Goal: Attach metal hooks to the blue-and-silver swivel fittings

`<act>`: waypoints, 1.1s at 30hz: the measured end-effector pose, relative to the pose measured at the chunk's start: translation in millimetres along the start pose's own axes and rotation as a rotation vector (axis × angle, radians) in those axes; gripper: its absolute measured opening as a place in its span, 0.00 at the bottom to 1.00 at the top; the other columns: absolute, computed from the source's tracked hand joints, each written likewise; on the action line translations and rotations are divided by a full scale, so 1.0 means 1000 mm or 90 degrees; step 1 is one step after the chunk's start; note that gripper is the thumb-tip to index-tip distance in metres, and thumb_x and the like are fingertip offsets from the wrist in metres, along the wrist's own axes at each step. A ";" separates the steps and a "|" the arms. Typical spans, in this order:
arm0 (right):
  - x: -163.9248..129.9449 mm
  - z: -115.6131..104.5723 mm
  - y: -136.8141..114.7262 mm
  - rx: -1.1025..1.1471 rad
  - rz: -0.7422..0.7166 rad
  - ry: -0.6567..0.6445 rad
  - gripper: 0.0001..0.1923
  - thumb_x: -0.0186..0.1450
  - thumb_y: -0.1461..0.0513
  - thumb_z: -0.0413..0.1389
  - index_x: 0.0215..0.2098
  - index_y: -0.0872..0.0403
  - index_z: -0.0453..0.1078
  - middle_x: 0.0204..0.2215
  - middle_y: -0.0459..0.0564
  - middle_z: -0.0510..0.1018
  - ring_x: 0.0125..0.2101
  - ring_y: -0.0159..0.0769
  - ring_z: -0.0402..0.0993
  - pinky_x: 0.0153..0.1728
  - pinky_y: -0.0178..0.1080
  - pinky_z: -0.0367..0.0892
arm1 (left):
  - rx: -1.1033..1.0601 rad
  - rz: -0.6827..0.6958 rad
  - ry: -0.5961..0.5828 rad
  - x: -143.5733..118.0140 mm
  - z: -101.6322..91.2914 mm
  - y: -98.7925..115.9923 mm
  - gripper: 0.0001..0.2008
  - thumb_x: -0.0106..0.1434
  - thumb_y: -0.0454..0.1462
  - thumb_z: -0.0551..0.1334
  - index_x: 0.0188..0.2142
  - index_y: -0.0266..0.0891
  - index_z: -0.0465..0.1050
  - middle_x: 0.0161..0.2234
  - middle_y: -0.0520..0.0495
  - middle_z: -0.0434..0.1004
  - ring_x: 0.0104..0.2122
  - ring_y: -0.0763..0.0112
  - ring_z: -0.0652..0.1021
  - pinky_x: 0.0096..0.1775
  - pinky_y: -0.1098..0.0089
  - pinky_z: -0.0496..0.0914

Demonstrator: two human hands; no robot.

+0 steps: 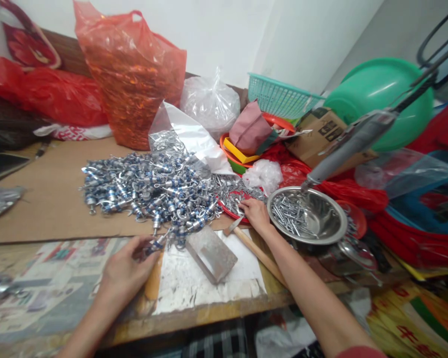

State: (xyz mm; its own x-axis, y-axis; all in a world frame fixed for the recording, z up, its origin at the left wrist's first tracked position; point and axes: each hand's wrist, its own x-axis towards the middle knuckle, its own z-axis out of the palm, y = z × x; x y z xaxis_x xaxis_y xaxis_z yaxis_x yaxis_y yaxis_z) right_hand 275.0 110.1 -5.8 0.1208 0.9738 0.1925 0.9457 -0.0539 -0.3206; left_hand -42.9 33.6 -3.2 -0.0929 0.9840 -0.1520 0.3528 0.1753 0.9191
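My left hand is closed around a metal hook bolt with a blue band, at the front edge of a large heap of similar silver and blue hook bolts. My right hand reaches into a red plate of small shiny metal parts. Its fingertips are pinched together at the parts, and what they grip is mostly hidden. Between my hands a worn metal block lies on white paper. A hammer with a wooden handle rests beside the block, under my right forearm.
Right of the plate stands a steel bowl of long metal pins, with a grey-handled tool above it. Behind the heap are a big red plastic bag and a clear bag. Cardboard covers the table's left side.
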 end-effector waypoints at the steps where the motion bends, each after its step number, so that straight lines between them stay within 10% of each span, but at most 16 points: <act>1: -0.002 -0.001 0.001 0.015 0.008 0.017 0.10 0.61 0.61 0.52 0.36 0.50 0.74 0.34 0.50 0.78 0.37 0.37 0.71 0.40 0.36 0.60 | 0.014 -0.004 0.030 -0.002 -0.005 -0.001 0.14 0.43 0.41 0.65 0.32 0.42 0.72 0.31 0.48 0.78 0.34 0.59 0.76 0.36 0.68 0.67; 5: -0.001 -0.005 0.004 0.099 0.036 0.091 0.12 0.60 0.62 0.52 0.42 0.51 0.71 0.36 0.53 0.77 0.39 0.42 0.70 0.43 0.41 0.59 | 0.049 0.072 0.089 -0.012 -0.010 0.011 0.14 0.46 0.44 0.63 0.32 0.40 0.75 0.31 0.47 0.80 0.32 0.61 0.78 0.37 0.65 0.71; 12: -0.029 -0.014 -0.044 0.367 0.020 0.116 0.13 0.59 0.63 0.50 0.43 0.57 0.64 0.30 0.50 0.77 0.29 0.32 0.74 0.31 0.34 0.68 | 0.012 0.307 -0.072 -0.030 0.040 0.033 0.08 0.51 0.38 0.62 0.30 0.41 0.78 0.31 0.46 0.80 0.32 0.66 0.78 0.36 0.69 0.72; 18: -0.102 -0.030 -0.100 0.716 -0.010 -0.038 0.13 0.51 0.68 0.56 0.36 0.53 0.66 0.25 0.43 0.74 0.27 0.30 0.74 0.31 0.33 0.69 | -0.004 0.313 -0.025 -0.038 0.060 0.028 0.17 0.48 0.38 0.65 0.39 0.37 0.75 0.32 0.46 0.81 0.25 0.70 0.78 0.30 0.72 0.74; 33: -0.120 -0.036 -0.109 0.721 0.069 -0.107 0.19 0.49 0.70 0.58 0.38 0.53 0.64 0.21 0.41 0.75 0.23 0.30 0.72 0.25 0.32 0.66 | -0.080 0.296 -0.076 -0.045 0.062 0.025 0.31 0.51 0.37 0.64 0.55 0.37 0.58 0.30 0.50 0.81 0.28 0.70 0.80 0.34 0.73 0.74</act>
State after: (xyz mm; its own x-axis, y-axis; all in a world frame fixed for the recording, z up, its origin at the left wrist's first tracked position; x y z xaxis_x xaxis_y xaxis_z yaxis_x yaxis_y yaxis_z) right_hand 168.5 -8.6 39.6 0.0623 0.9980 0.0136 0.1080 0.0068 -0.9941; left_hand 28.0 -4.3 4.3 0.1567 0.9554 0.2502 0.2164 -0.2804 0.9352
